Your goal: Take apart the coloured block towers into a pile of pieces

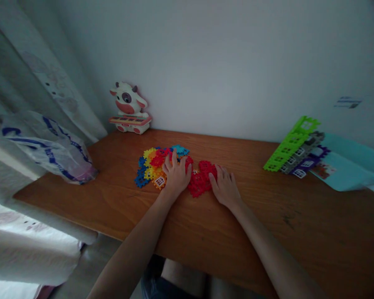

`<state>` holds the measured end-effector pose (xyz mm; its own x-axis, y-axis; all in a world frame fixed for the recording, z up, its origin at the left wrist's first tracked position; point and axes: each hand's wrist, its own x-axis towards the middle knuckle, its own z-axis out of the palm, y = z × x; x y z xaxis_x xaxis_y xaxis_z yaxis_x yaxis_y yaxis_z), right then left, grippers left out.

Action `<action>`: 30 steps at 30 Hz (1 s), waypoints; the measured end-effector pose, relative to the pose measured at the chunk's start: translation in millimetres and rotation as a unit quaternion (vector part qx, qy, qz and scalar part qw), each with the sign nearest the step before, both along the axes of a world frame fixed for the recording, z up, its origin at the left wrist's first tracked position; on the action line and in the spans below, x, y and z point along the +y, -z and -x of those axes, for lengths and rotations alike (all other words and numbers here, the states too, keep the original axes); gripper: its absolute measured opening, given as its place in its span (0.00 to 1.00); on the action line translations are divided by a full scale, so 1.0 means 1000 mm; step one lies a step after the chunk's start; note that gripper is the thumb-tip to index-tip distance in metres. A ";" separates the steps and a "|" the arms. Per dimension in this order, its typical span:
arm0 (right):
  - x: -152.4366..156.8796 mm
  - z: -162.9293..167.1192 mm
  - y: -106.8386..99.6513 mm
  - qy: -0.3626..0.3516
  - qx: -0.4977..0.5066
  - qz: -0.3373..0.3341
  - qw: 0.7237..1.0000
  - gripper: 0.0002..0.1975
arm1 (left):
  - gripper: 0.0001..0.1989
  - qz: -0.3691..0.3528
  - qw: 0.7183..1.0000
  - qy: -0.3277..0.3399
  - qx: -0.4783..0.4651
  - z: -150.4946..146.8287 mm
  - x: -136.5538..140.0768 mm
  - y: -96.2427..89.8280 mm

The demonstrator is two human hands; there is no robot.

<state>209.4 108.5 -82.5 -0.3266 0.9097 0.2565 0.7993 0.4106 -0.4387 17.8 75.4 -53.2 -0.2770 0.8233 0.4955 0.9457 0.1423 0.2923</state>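
Tabletop (246, 166) under pieces (199, 182), wall (212, 74) behind

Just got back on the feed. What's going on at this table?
A person has both bare hands at some plastic pieces on the table. The left hand is spread over the mixed-colour pile, and the right hand touches the red pieces beside it; its grip is unclear. Off to the right, a green strip, a grey strip and a purple strip are by the light-blue bin.
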 end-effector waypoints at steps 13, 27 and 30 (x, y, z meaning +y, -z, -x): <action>0.031 -0.042 -0.004 0.126 0.422 -0.147 0.885 0.13 | 0.18 0.038 0.869 0.491 0.048 -0.026 -0.017 0.002; 0.041 -0.074 -0.017 0.254 0.377 -0.217 0.864 0.11 | 0.09 -0.024 0.905 0.410 0.111 -0.017 0.015 0.021; 0.047 -0.098 -0.056 0.246 0.304 -0.235 0.890 0.15 | 0.08 -0.031 0.890 0.445 0.092 -0.023 0.003 0.015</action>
